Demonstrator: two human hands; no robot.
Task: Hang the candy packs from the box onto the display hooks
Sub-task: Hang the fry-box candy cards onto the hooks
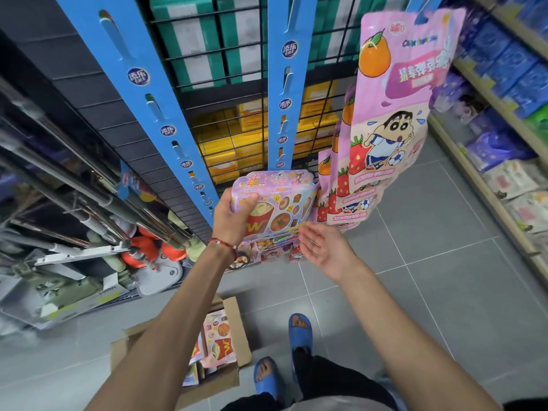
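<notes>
My left hand [232, 216] grips a purple candy pack [280, 207] printed with fries and burgers, holding it up in front of the lower end of the middle blue hanging strip [284, 93]. Just under the pack's right corner, my right hand [324, 249] is spread with the palm up and holds nothing. On the floor by my feet stands the open cardboard box [234, 318] with more of the same packs [218, 339] inside. Below the held pack, several similar packs [277, 247] hang low on the display.
A second blue strip [139, 93] hangs to the left. Pink cartoon pouches [397, 114] hang in a column at the right. A black wire grid [225, 84] backs the strips. Shelves of goods [504, 93] line the right side. Metal poles and boxes [74, 232] crowd the left.
</notes>
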